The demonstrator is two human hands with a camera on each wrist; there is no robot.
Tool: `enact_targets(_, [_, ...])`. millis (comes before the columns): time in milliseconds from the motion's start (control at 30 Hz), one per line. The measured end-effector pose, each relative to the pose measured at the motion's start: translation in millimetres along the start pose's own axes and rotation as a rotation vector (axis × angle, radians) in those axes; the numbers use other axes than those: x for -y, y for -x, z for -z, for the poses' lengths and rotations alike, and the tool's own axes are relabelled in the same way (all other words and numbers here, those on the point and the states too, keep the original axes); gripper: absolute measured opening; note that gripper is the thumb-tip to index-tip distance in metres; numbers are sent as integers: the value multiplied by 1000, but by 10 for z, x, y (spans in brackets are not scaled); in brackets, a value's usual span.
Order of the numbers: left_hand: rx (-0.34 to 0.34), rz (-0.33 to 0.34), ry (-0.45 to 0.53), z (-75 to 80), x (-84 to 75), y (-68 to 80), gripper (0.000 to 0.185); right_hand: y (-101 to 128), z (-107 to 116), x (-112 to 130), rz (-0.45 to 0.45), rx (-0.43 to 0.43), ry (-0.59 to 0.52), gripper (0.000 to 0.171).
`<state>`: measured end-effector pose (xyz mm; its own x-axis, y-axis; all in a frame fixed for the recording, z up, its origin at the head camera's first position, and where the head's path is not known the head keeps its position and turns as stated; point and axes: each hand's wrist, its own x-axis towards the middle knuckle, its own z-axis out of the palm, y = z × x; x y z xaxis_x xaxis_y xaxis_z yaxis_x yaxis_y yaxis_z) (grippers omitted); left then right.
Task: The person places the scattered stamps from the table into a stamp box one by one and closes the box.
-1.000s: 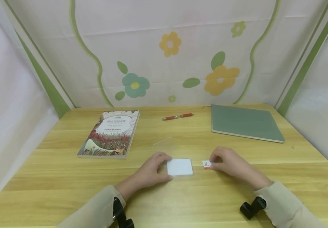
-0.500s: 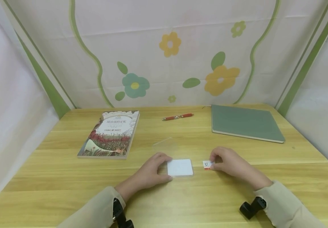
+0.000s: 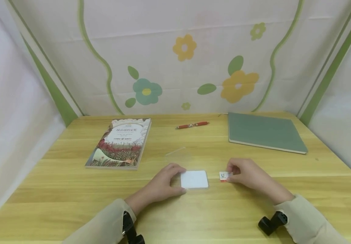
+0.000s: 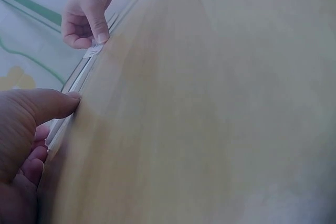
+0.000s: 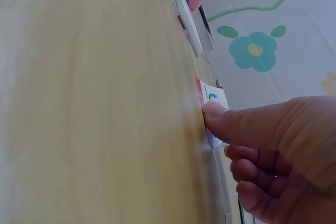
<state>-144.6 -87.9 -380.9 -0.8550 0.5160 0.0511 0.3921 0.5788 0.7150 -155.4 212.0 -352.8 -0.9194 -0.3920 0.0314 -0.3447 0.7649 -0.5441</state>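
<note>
Flowered cloth backs a pale wooden table [image 3: 71,189]. At its near middle the left hand [image 3: 160,184] grips the left edge of a white card [image 3: 194,179], thumb and fingers curled at its corners. Just right, the right hand [image 3: 248,174] pinches a small red-and-white label [image 3: 223,176]; its print is too small to read, its right end hidden under the fingertips.
</note>
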Motion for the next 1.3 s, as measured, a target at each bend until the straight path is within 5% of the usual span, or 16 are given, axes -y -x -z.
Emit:
enact_targets(500, [2, 9, 4, -7, -12, 1, 56, 1, 68, -61, -50, 37, -125, 12])
enact_targets(1300, [5, 14, -8, -9, -2, -6, 57, -34, 153, -42, -97, 147, -374, 23])
